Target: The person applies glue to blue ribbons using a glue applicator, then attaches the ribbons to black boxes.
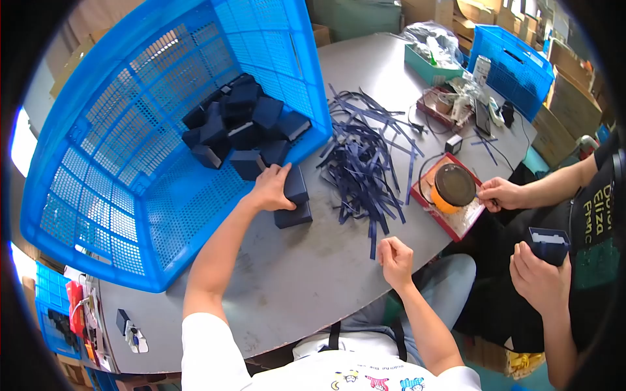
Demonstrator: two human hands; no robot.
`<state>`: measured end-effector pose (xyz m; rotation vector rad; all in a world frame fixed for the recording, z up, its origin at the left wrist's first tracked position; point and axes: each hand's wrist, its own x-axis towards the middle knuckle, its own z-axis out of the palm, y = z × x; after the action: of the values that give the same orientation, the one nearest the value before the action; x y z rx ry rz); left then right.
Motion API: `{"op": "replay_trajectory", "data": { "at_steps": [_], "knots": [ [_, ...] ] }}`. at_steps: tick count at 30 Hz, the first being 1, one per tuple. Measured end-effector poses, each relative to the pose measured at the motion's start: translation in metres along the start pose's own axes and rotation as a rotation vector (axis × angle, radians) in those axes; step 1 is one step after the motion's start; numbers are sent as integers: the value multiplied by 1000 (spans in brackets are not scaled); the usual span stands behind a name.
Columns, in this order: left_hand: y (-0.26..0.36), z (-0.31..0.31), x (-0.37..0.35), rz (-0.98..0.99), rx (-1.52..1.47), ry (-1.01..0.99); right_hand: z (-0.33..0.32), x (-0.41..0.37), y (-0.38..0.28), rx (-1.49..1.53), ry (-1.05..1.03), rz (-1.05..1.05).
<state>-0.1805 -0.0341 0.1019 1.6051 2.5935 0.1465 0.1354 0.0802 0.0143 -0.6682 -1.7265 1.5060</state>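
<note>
My left hand (269, 188) is closed around the side of a small dark blue box (297, 184), just outside the basket's rim. A second dark blue box (293, 216) is on the table right beside it, near my thumb. The large blue plastic basket (166, 277) lies tipped with its opening toward me, and several dark blue boxes (242, 104) are heaped inside. My right hand (396, 262) is curled closed over the table's near edge; whether anything is in it is hidden. Close to it ends a pile of dark blue strips (362, 166).
At the right, a co-worker's hand (541, 280) holds a dark blue box (548, 245). Their other hand (501, 194) is beside an orange round pot (448, 189) on a red tray (456, 229). Another blue basket (510, 68) and a teal box (427, 65) stand at the back.
</note>
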Motion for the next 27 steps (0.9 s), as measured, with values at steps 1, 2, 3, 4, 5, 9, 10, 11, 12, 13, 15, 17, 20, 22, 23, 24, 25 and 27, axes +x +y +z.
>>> {"op": "replay_trajectory", "data": {
  "at_steps": [1, 2, 3, 4, 5, 9, 10, 11, 12, 13, 15, 17, 20, 22, 23, 24, 25, 27],
  "knots": [
    [7, -4, -5, -1, -56, 46, -2, 1, 1, -92, -35, -26],
    [13, -7, -9, 5, -62, 34, -3, 2, 2, -97, -28, -14],
    [20, -8, -15, 25, -294, 82, -5, 2, 4, -183, -39, -72],
    [26, -10, -22, 40, -528, 127, -5, 1, 6, -270, -52, -129],
    [37, -17, -32, -59, -843, -24, -4, 1, 4, -175, -41, -102],
    [60, -5, -77, 82, -1523, -211, 2, 3, -7, 184, -4, 20],
    [70, 0, -90, 65, -1684, -361, 0, 4, -6, 178, -1, 26],
    [76, 9, -101, 145, -1707, -439, -2, 9, -6, 11, 7, -36],
    [86, 18, -114, 165, -1752, -476, -3, 14, -10, -157, 14, -96],
    [93, 30, -126, 123, -1883, -562, -6, 21, -17, -344, 76, -186],
    [108, 44, -141, 66, -2097, -709, -9, 39, -15, -464, 139, -159],
    [124, 46, -150, 57, -2226, -804, -9, 53, -10, -600, 163, -140],
    [142, 60, -161, 181, -2244, -857, -8, 64, -5, -728, 13, -6],
    [148, 62, -161, 186, -2294, -893, -10, 63, 0, -619, 0, 0],
    [151, 61, -160, 192, -2344, -923, -11, 63, -1, -508, -16, 1],
    [154, 58, -158, 186, -2348, -929, -14, 60, -3, -416, 7, 60],
    [155, 55, -155, 85, -2416, -883, -17, 56, -6, -323, 29, 121],
    [157, 56, -147, -40, -2650, -855, -19, 46, -14, -39, 52, 196]
  ]
}}
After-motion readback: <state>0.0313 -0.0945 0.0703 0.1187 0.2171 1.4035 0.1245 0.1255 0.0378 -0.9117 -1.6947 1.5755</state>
